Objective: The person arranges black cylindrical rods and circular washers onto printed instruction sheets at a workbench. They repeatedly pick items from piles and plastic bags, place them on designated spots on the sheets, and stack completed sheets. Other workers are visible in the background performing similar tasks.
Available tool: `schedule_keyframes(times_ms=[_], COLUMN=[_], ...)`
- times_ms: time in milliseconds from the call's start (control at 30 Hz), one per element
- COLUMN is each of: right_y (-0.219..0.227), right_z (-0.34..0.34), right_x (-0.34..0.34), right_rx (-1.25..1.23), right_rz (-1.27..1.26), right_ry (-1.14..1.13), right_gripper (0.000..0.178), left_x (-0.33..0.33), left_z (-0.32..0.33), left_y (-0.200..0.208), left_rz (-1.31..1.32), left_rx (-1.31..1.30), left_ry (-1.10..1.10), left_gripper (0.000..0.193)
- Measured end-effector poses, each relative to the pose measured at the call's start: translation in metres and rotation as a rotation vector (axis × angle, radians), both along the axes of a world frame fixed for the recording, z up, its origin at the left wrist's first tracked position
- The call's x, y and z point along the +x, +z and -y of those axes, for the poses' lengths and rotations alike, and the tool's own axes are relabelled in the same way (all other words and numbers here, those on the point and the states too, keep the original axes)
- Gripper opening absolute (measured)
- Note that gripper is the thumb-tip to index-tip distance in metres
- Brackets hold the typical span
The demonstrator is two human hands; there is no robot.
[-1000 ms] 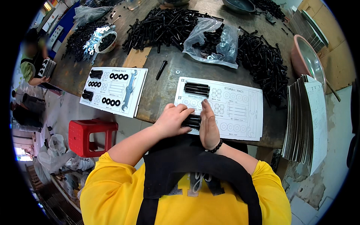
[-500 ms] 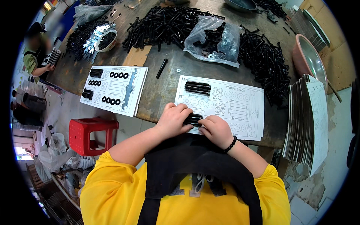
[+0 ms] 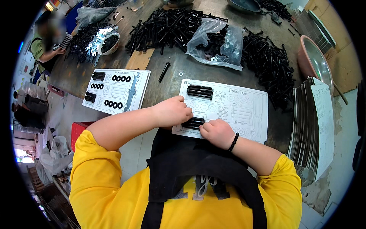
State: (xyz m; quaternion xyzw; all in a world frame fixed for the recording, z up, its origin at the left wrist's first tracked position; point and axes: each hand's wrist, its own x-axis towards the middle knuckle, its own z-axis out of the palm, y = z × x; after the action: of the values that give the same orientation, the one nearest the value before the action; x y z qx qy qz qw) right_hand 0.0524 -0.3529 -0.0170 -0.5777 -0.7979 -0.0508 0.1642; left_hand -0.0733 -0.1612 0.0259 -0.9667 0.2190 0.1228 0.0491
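Observation:
My left hand [image 3: 172, 111] rests over the left edge of a printed card [image 3: 249, 100], its fingers curled in; what they hold, if anything, is hidden. Just beside it lies a row of short black bolts [image 3: 194, 123] in the card's lower left box. My right hand [image 3: 219, 133] has its bent fingertips against the right ends of these bolts and wears a black bead bracelet. Higher on the same card lies a row of longer black bolts [image 3: 199, 92]. The outlined nuts, washers and wrench on this card are bare drawings.
Left of me lies another card [image 3: 139, 84] bearing bolts, black washers and a wrench. Behind are bolt piles [image 3: 167, 28], an opened plastic bag [image 3: 219, 45], a bowl [image 3: 109, 43] and wrenches. Stacked cards [image 3: 310, 126] and a basin [image 3: 315, 61] stand right. A person [image 3: 47, 49] works far left.
My left hand has drawn back up and left from the bolts, its elbow swinging outward. My right hand stays by the bolt ends. The card has shifted slightly, and the far person has moved.

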Motion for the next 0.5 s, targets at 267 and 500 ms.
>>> schedule_keyframes(times_ms=[267,500], right_y=[-0.008,-0.008], right_z=[0.001,0.001], right_x=[0.003,0.004], right_rx=[0.037,0.063], right_rz=[-0.016,-0.032], right_ry=[0.012,0.028], right_gripper=[0.009,0.011], left_x=[0.035,0.047], left_z=[0.023,0.031], left_y=[0.038,0.041], left_rz=[-0.183,-0.248], left_rx=[0.305,0.349], left_ry=[-0.291,-0.36], left_gripper=[0.012,0.012])
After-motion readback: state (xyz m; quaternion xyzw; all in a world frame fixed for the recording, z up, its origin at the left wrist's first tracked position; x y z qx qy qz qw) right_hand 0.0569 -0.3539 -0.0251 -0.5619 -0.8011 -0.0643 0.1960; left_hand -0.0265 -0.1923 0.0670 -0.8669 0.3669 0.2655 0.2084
